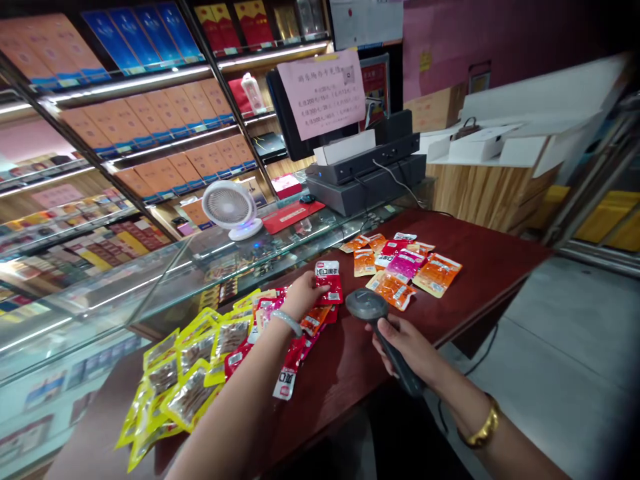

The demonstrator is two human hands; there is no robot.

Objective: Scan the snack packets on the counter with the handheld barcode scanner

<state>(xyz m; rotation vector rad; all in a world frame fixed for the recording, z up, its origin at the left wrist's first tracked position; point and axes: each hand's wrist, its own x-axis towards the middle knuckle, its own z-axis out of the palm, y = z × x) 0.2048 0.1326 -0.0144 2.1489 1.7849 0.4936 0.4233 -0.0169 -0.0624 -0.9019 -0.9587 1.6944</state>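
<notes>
Landmark: dark red-brown table [345,370] with a smooth top.

Item: right hand [407,343], above the table's near edge, a wide gold-coloured metal bangle [483,423] on its wrist. Its fingers were wrapped around the handle of a dark grey handheld scanner with a rounded head [367,305], tilted over the tabletop.

Item: clear plastic packets with yellow borders and brown contents [193,393], heaped at the table's left end, overlapping one another.

Item: left hand [303,297], over the table's middle, a pale, glossy bangle [287,322] on its wrist. Its fingers were narrowed on a shiny red packet with a white printed end [331,275]; whether that packet was clear of the pile beneath could not be told.

Item: mixed pile of red, pink and orange foil packets [314,321], on the table under the left hand, beside the yellow-bordered heap.

Item: loose group of mostly orange foil packets [437,275], toward the table's far side, a bright pink packet [404,265] among them.

Item: glass-topped display counter [165,277], along the table's far left side; upon it, a round white fan [230,203], a flat red mat [295,217] and a monitor backed with a pink printed sheet [323,93].

Item: lit shelves with rows of orange boxes [150,117], beyond table and counter.
</notes>
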